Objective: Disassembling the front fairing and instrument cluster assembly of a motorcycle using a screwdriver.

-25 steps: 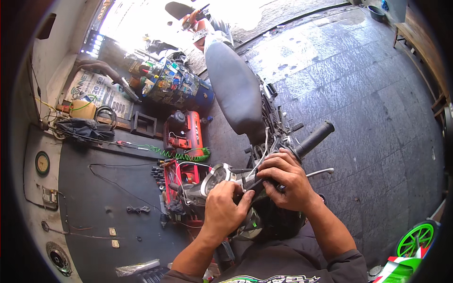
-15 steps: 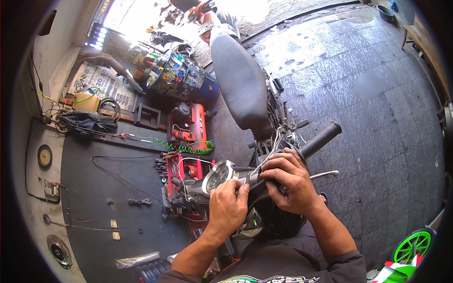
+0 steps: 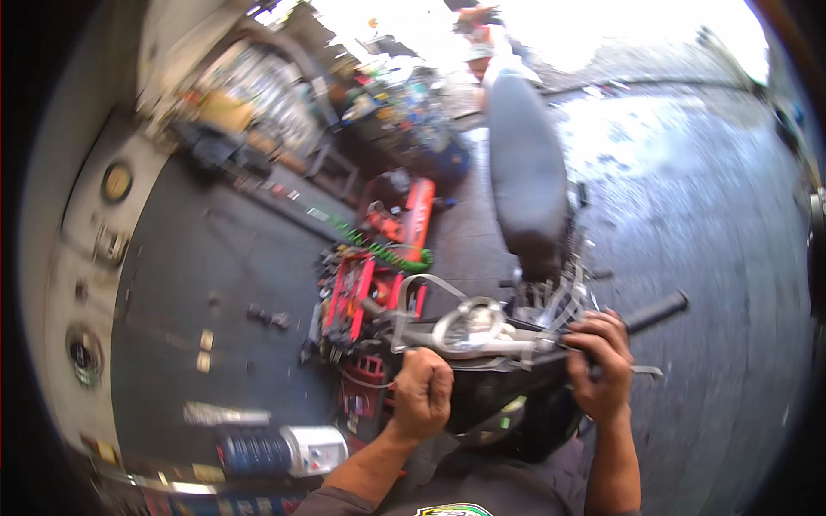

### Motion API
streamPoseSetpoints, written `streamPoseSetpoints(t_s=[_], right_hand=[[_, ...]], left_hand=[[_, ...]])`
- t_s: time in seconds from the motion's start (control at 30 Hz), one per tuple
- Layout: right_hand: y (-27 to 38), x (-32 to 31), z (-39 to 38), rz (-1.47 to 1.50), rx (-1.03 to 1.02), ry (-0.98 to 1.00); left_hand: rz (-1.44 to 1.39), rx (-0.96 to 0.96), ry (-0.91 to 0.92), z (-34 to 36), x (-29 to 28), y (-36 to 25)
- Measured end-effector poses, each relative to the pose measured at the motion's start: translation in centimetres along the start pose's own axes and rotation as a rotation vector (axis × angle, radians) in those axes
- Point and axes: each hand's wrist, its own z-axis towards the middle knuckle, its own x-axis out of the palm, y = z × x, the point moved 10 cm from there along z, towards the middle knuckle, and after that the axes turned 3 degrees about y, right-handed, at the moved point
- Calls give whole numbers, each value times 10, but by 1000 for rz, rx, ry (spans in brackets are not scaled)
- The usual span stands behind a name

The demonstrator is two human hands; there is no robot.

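Note:
A motorcycle stands in front of me, its long dark seat (image 3: pixel 529 172) pointing away. Across its front are the round speedometer (image 3: pixel 469 327), the black rubber right grip (image 3: pixel 658 311) and, nearer me, the dark headlight cover (image 3: pixel 490 413). Closed like a fist, my left hand (image 3: pixel 422 391) is at the left of that cover; what it holds, if anything, is hidden. My right hand (image 3: pixel 604 365) curls its fingers and thumb over the cover's right edge, just inside the grip and the brake lever (image 3: pixel 651 371). Motion blurs the finer details.
Beyond my left hand are a red tool rack (image 3: pixel 366 292) and an orange air compressor (image 3: pixel 419 215) with a coiled green hose (image 3: pixel 379 245). A blue-and-white bottle-shaped container (image 3: pixel 284 450) lies at the lower left. Behind the seat, another person (image 3: pixel 482 43) is partly visible.
The view has swung, shifting the motorcycle rightward in the picture. My hands have moved farther apart, my left hand leaving the speedometer's side and curling into a fist.

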Motion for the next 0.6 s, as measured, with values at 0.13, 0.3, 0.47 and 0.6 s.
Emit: streamPoseSetpoints(t_s=[0.13, 0.3, 0.47, 0.6], right_hand=[[9, 1, -3, -150, 67, -38], [-44, -7, -29, -160, 127, 23], [48, 13, -10, -290, 154, -264], [68, 74, -32, -544, 218, -346]], left_hand=[[53, -46, -226, -63, -52, 61], [73, -602, -534, -171, -110, 226], [-60, -944, -584, -259, -127, 417], [-24, -965, -449, -246, -101, 581]])
